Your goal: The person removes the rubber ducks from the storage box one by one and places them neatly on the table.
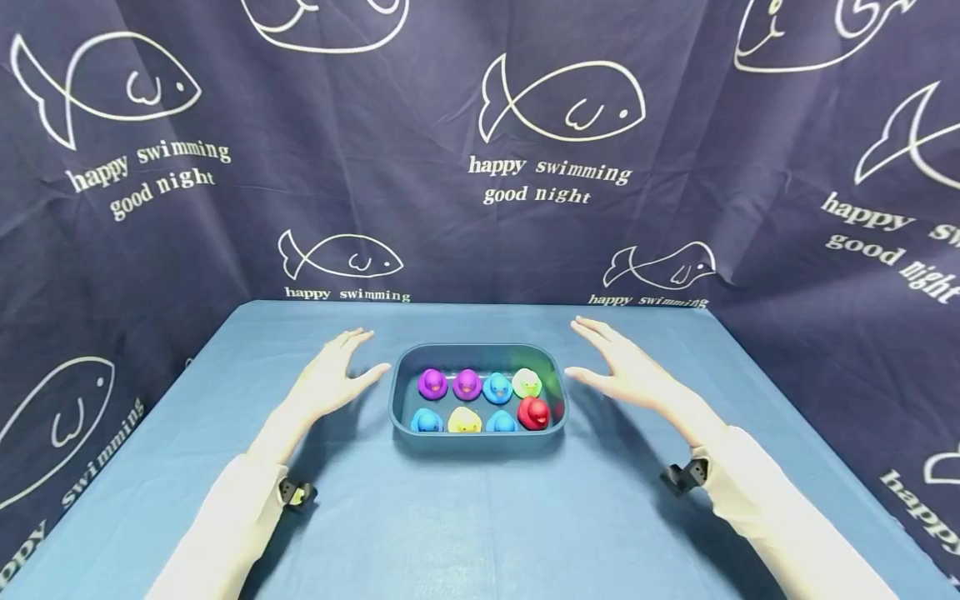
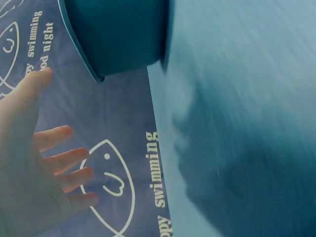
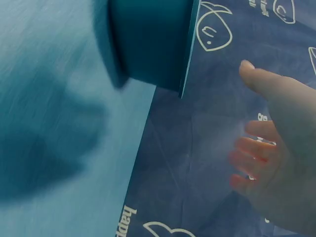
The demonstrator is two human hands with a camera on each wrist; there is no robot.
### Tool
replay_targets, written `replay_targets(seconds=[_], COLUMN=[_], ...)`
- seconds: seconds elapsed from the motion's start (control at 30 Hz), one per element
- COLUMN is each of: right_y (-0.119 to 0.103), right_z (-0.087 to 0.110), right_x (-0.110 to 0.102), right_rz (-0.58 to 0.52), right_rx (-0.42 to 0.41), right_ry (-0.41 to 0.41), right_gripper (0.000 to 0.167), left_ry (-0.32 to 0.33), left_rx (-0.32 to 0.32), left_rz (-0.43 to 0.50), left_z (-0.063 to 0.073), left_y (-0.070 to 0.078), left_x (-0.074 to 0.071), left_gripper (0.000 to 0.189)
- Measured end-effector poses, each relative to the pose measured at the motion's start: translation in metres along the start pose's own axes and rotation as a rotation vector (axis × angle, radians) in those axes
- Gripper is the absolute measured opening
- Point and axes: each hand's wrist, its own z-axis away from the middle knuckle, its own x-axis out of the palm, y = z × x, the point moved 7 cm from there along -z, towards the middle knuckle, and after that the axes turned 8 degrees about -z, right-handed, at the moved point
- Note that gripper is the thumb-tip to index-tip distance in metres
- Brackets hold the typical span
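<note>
A blue-green rectangular bin (image 1: pixel 480 442) with rounded corners stands mid-table. Inside it lie several rubber ducks in two rows: purple ducks (image 1: pixel 467 385) and a blue duck (image 1: pixel 497 388) at the back with a pale green duck (image 1: pixel 527 383), and a red duck (image 1: pixel 533 413), a yellow duck (image 1: pixel 464 420) and more blue ones in front. My left hand (image 1: pixel 327 382) is held off the bin's left end, fingers spread and thumb pointing at the rim. Off the right end, my right hand (image 1: pixel 626 367) mirrors it, fingers extended. Neither hand holds anything; both wrist views show a gap to the bin wall.
A light blue cloth covers the table (image 1: pixel 450 525). Behind and at both sides hangs a dark blue curtain (image 1: pixel 435 167) printed with white fish and lettering. Small dark wrist cameras sit at the white sleeves (image 1: pixel 772 500).
</note>
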Motion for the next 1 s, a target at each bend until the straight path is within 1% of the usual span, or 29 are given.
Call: replay_targets(seconds=[0.13,0.3,0.4,0.5,0.63,0.7,0.8,1.0], right_y=[-0.009,-0.019,-0.022,-0.027,-0.031,-0.032,-0.034,-0.035], right_z=[-0.008,-0.017,-0.022,-0.026,-0.032,-0.034,-0.038,-0.042], right_x=[0.003,0.010,0.016,0.022,0.029,0.033,0.040,0.055], right_rz=[-0.035,-0.052,-0.060,-0.078,-0.102,-0.096,-0.088,-0.068], right_rx=[-0.062,-0.149,-0.197,-0.224,-0.225,-0.226,-0.220,-0.180], right_ry=[0.029,0.058,0.064,0.054,0.033,0.023,0.000,-0.096], right_gripper=[0.060,0.052,0.047,0.043,0.040,0.038,0.034,0.028], left_ry=[0.010,0.026,0.045,0.060,0.053,0.045,0.037,0.025], left_rx=[-0.022,-0.059,-0.077,-0.087,-0.104,-0.118,-0.127,-0.127], left_rz=[0.101,0.205,0.279,0.355,0.451,0.483,0.505,0.514], left_z=[-0.006,-0.012,-0.017,-0.021,-0.025,-0.027,-0.029,-0.031], left_y=[0.004,0.006,0.007,0.009,0.012,0.012,0.012,0.012], left_x=[0.003,0.009,0.014,0.019,0.025,0.029,0.033,0.041], left_gripper=[0.069,0.066,0.062,0.057,0.051,0.049,0.048,0.048])
